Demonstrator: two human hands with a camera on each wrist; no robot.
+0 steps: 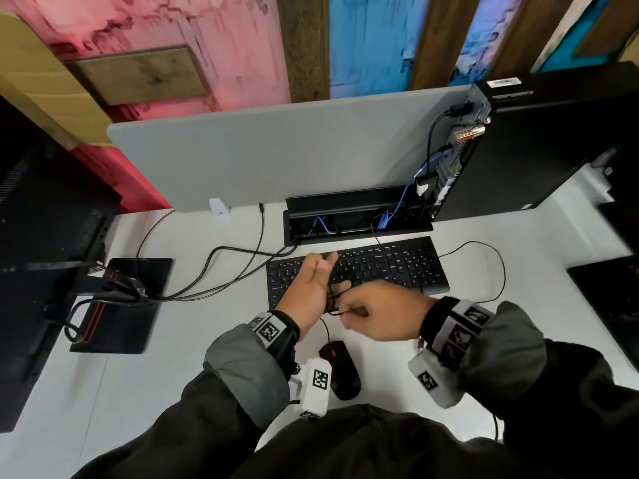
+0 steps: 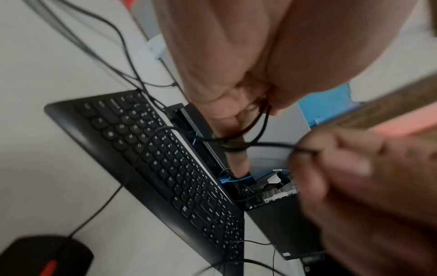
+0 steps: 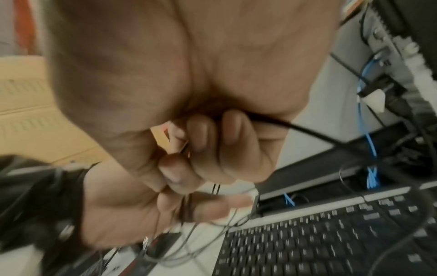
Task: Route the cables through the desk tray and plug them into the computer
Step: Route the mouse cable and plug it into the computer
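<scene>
Black mouse cable [image 1: 332, 299] pinched in both hands — left hand [image 1: 311, 286], right hand [image 1: 383, 311] — mid-desk; not yet through the desk tray [image 1: 356, 216]; computer [image 1: 539, 143] already carries other leads.

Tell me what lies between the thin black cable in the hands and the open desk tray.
The black keyboard lies on the desk between both hands' grip on the thin black cable and the open desk tray. Nothing else visible blocks the way; blue cables already sit inside the tray.
</scene>
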